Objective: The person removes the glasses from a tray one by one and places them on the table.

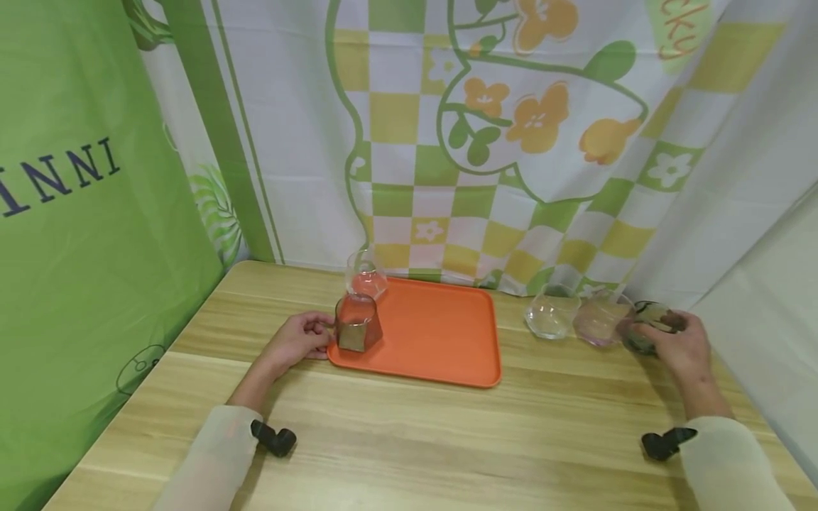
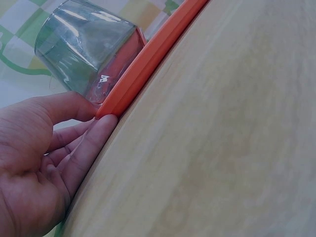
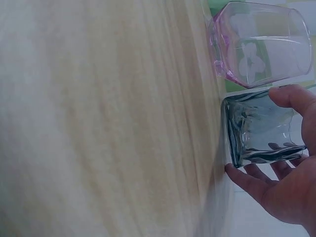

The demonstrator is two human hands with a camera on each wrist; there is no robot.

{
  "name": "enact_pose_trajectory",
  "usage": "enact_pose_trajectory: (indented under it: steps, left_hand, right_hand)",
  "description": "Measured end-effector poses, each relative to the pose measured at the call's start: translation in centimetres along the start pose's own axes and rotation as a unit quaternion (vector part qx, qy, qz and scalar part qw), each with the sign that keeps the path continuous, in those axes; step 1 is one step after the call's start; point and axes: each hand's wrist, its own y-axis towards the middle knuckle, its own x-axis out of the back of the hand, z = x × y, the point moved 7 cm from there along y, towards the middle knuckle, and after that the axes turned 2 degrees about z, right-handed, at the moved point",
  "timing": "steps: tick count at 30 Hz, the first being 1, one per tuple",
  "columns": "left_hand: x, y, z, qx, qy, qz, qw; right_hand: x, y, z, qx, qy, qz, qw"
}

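Note:
My left hand (image 1: 300, 341) is at the left front corner of an orange tray (image 1: 441, 333). In the left wrist view, its thumb and fingers pinch the tray's rim (image 2: 129, 81). On the tray beside that hand stands a smoky grey glass (image 1: 356, 326), with a clear glass (image 1: 366, 277) behind it at the back left. Over at the right, my right hand (image 1: 686, 348) holds a dark grey glass (image 3: 264, 128), thumb on one side and fingers on the other. A pinkish glass (image 3: 261, 44) stands next to it.
Left of the pinkish glass is another clear glass (image 1: 551, 314), making a row right of the tray. The wooden table (image 1: 434, 447) ends at a patterned curtain (image 1: 409, 163) behind. A green cloth (image 1: 83, 248) hangs on the left, and a pale one (image 1: 773, 312) on the right.

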Motion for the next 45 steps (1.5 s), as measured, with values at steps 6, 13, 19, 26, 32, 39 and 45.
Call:
enact_pose_trajectory:
  steps: [6,13,19,26,32,39,45]
  left_hand:
    - [0.0,0.1,-0.3,-0.008,0.003,0.001,1.0]
    - [0.4,0.2,0.0,-0.002,0.003,-0.004,1.0]
    - [0.6,0.3,0.2,-0.002,0.002,-0.005,1.0]
    - [0.4,0.1,0.0,-0.006,0.002,-0.001,1.0]
    - [0.3,0.0,0.0,-0.004,0.003,-0.003,1.0]
    - [0.2,0.1,0.3,0.006,0.0,-0.006,1.0]
    - [0.1,0.2,0.3,0.004,-0.004,-0.004,1.0]
  right_hand:
    - [0.0,-0.1,0.1,0.005,-0.005,0.01,1.0]
    - [-0.1,-0.3,0.3,0.012,-0.004,0.031,0.999]
    - [-0.2,-0.1,0.2,0.011,0.002,0.042,0.999]
    - [-0.3,0.1,0.3,0.026,-0.015,0.058,0.998]
    - [-0.1,0.3,-0.3,0.025,-0.016,0.074,0.997]
    - [0.8,-1.3,0.2,0.024,-0.001,0.077,0.997]
    - [2.1,-2.6,1.4,0.041,0.008,0.031,0.999]
